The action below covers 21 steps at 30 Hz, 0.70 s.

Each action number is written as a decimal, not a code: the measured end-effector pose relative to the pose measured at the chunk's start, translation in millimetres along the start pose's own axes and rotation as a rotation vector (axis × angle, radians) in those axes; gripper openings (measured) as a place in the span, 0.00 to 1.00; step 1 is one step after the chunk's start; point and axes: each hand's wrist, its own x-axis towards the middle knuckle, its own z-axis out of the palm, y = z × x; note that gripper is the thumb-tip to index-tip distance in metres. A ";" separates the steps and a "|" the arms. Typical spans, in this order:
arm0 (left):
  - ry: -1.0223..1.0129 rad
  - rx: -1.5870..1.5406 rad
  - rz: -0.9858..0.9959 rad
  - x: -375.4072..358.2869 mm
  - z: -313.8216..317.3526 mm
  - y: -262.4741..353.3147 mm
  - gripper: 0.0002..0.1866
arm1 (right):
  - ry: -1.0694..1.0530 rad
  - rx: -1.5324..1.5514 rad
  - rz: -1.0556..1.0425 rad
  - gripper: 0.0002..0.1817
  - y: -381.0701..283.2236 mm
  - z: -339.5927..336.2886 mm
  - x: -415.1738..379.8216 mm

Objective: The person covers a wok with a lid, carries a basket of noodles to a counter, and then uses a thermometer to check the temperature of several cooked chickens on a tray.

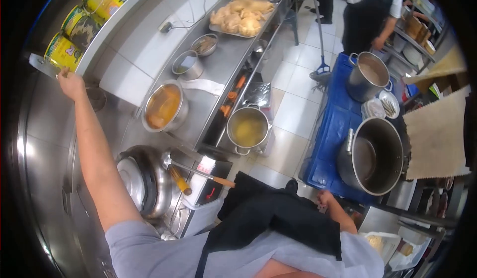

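Observation:
My left hand (72, 83) is raised at the far left, its fingers closed at a flat grey metal piece (43, 65) by the end of the shelf with yellow cans (63, 52). What it grips is hard to make out. Below that arm sits a large round metal pot with a lid (133, 181). A long-handled ladle (194, 167) lies close by, along with a yellow-handled utensil (180, 181). My right hand (325, 199) hangs low beside the blue table (320, 154), fingers curled in, partly hidden from this angle.
Along the steel counter (198, 91) stand a pot of orange liquid (163, 107), metal bowls and a tray of chickens (243, 17). A pot of yellow liquid (247, 128) stands lower down. The blue table carries a large pot (365, 161) and another pot (368, 69). A person (365, 17) stands beyond.

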 end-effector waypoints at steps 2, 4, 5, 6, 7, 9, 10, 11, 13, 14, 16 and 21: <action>0.054 -0.034 0.003 -3.7 0.1 4.5 0.14 | -0.046 -0.027 -0.024 0.09 -14.4 2.5 28.4; 0.065 -0.037 -0.012 -5.7 0.0 10.2 0.14 | -0.090 -0.052 -0.047 0.09 -34.0 9.8 44.6; 0.073 -0.097 0.005 -5.2 2.4 6.9 0.14 | -0.063 -0.106 -0.064 0.10 -53.0 15.0 51.4; 0.083 -0.160 0.018 -5.7 3.7 2.2 0.14 | -0.032 -0.160 -0.082 0.10 -66.7 19.2 52.6; 0.083 -0.166 0.004 -8.7 0.4 9.0 0.14 | -0.025 -0.170 -0.080 0.10 -76.0 26.6 61.8; 0.085 -0.230 -0.011 -10.8 -1.1 11.6 0.15 | -0.161 -0.096 -0.148 0.12 -90.4 31.3 106.0; 0.083 -0.294 -0.012 -11.7 -1.0 12.8 0.15 | -0.138 -0.102 -0.154 0.12 -111.3 32.6 98.3; 0.092 -0.305 -0.029 -13.4 -1.6 16.4 0.15 | -0.107 -0.218 -0.266 0.14 -139.0 43.4 87.4; 0.136 -0.337 0.040 -16.8 -4.0 22.9 0.15 | -0.114 -0.347 -0.342 0.16 -194.7 63.2 60.9; 0.136 -0.342 0.030 -17.3 -4.3 23.4 0.15 | -0.149 -0.359 -0.312 0.17 -223.8 69.4 49.6; 0.148 -0.400 -0.009 -17.4 -2.1 23.1 0.17 | -0.110 -0.750 -0.467 0.18 -276.9 76.9 34.6; 0.166 -0.596 -0.070 -18.1 4.3 22.3 0.18 | -0.073 -0.673 -0.376 0.20 -360.2 83.0 21.4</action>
